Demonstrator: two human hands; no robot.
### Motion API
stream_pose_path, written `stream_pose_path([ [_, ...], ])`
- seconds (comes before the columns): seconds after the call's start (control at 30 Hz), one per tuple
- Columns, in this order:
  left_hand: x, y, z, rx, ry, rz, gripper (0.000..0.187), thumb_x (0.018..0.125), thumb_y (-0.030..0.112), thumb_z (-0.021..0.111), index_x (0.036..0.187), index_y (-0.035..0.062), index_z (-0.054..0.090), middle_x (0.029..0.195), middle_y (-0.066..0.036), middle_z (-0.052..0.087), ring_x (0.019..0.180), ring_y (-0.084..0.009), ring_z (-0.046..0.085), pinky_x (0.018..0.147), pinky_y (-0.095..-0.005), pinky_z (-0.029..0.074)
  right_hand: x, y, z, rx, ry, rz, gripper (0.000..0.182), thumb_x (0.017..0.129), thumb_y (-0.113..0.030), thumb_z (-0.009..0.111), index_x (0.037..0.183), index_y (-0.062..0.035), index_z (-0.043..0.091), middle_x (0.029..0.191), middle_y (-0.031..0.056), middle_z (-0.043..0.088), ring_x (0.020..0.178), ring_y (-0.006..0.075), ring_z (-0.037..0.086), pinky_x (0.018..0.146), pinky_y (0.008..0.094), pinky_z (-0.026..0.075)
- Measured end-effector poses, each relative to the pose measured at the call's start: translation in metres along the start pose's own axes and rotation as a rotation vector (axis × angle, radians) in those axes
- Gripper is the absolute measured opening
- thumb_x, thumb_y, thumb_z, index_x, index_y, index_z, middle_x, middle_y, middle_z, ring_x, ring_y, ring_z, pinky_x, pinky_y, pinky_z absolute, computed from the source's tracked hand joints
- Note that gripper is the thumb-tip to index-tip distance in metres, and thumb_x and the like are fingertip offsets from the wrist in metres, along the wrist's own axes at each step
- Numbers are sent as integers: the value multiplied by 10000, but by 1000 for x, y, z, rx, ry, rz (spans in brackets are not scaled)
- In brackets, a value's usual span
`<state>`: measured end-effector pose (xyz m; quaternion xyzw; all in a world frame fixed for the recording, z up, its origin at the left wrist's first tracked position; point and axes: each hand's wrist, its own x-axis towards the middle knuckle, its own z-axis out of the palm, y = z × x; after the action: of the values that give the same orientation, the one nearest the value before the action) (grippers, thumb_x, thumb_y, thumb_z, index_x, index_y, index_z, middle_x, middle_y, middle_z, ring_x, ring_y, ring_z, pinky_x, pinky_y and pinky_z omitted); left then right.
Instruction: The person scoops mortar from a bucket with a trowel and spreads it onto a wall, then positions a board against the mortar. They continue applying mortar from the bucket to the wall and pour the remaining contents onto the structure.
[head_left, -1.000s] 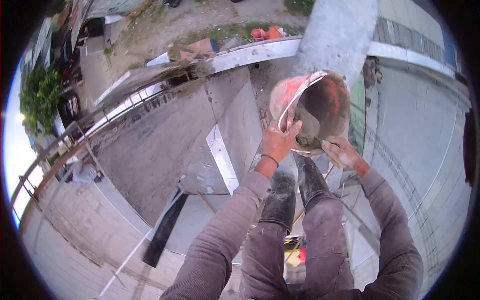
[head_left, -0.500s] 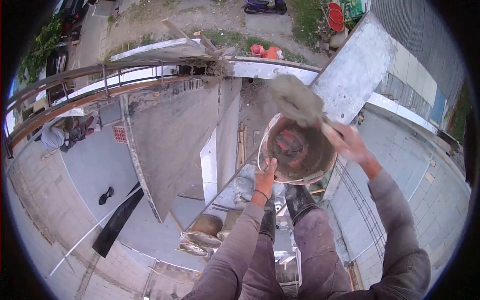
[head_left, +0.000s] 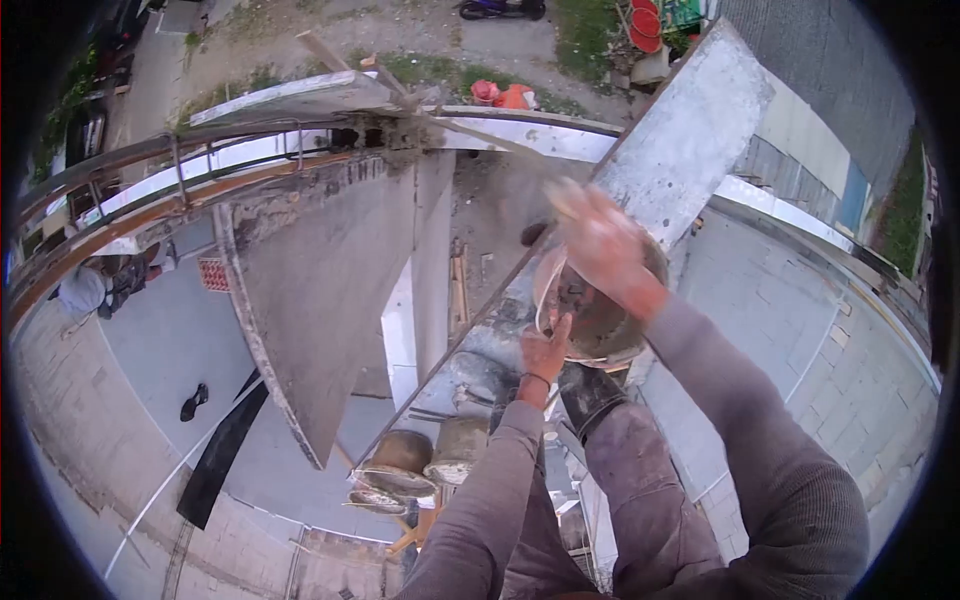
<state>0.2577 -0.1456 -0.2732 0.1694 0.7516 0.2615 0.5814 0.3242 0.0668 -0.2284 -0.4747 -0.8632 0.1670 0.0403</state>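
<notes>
A bucket (head_left: 610,335) with grey mortar smeared inside hangs tilted in front of my legs. My left hand (head_left: 545,350) is closed on its near-left rim. Above the bucket's mouth my right hand (head_left: 605,245), smeared by motion, grips a trowel (head_left: 495,140) by its handle. The trowel's blade shows only as a blurred thin streak pointing left toward the wall top. Mortar lies rough on the wall's end (head_left: 400,135). My right hand and forearm hide part of the bucket.
A tall grey wall panel (head_left: 320,280) stands at left, beside a curved metal railing (head_left: 180,170). A pale sloping board (head_left: 690,120) rises at right. Below are more buckets (head_left: 405,455) and a lower floor far down. Another person (head_left: 90,290) is at far left.
My right hand has swung left across the bucket with the trowel. The blade, seen broad with mortar before, now looks thin and reaches farther left. My left hand stays on the rim.
</notes>
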Motion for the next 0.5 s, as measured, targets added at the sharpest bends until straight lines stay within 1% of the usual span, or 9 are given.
stream_pose_path([
  [0.03, -7, 16, -4, 52, 29, 23, 501, 898, 496, 717, 900, -4, 750, 754, -226, 711, 718, -382, 714, 649, -466, 522, -23, 7, -42, 38, 10, -25, 465, 882, -157, 619, 1343, -107, 584, 1289, 118, 629, 1054, 312, 664, 847, 439, 571],
  [0.1, -1, 1, 7, 45, 28, 1, 512, 896, 492, 722, 908, -18, 747, 760, -231, 710, 712, -374, 716, 649, -466, 525, -81, 22, -93, 112, 4, 168, 405, 887, -128, 635, 1286, -61, 602, 1226, 148, 659, 1007, 357, 674, 846, 450, 561],
  [0.17, 2, -5, 15, 70, 39, 23, 501, 903, 461, 729, 927, -39, 736, 769, -229, 709, 700, -343, 714, 646, -453, 528, -142, 40, -136, 115, -206, 340, 385, 909, -127, 620, 1279, -30, 585, 1140, 193, 677, 997, 389, 670, 847, 474, 545],
  [0.2, 7, -2, 15, 96, 36, 67, 480, 912, 433, 732, 938, -46, 729, 772, -221, 709, 694, -321, 709, 643, -441, 528, -163, 48, -146, 99, -211, 379, 385, 909, -127, 620, 1279, -30, 585, 1140, 193, 677, 997, 389, 670, 847, 474, 545],
  [0.27, 4, 55, 7, -59, -29, 11, 422, 919, 378, 744, 953, -42, 717, 777, -188, 708, 701, -285, 685, 653, -424, 520, -207, 52, -162, 189, -426, 544, 433, 909, -155, 625, 1304, -8, 527, 1108, 226, 676, 1018, 408, 662, 852, 503, 526],
  [0.33, 36, 37, 11, -54, -68, 154, 378, 921, 340, 752, 956, -34, 709, 756, -139, 699, 702, -227, 661, 660, -403, 513, -235, 65, -145, 226, -455, 541, 458, 913, -179, 621, 1315, -1, 494, 1098, 226, 676, 1022, 415, 659, 860, 515, 522],
  [0.4, 60, 55, 18, -95, -141, 197, 371, 925, 341, 748, 960, -26, 711, 766, -119, 700, 707, -191, 660, 668, -392, 514, -239, 78, -123, 216, -518, 544, 476, 928, -203, 586, 1329, 10, 445, 1077, 218, 679, 1034, 423, 654, 875, 532, 519],
  [0.43, 74, 61, 23, 37, -126, 243, 362, 923, 336, 753, 959, -22, 715, 775, -101, 703, 712, -172, 656, 670, -383, 516, -229, 81, -107, 170, -552, 592, 465, 940, -204, 553, 1332, 13, 428, 1067, 212, 681, 1042, 423, 652, 882, 536, 520],
  [0.5, 90, 66, 30, 197, -131, 290, 352, 920, 330, 759, 958, -18, 718, 783, -82, 706, 716, -153, 652, 672, -374, 518, -208, 92, -68, 52, -455, 596, 432, 949, -181, 505, 1335, 5, 450, 1066, 205, 672, 1050, 388, 662, 874, 503, 545],
])
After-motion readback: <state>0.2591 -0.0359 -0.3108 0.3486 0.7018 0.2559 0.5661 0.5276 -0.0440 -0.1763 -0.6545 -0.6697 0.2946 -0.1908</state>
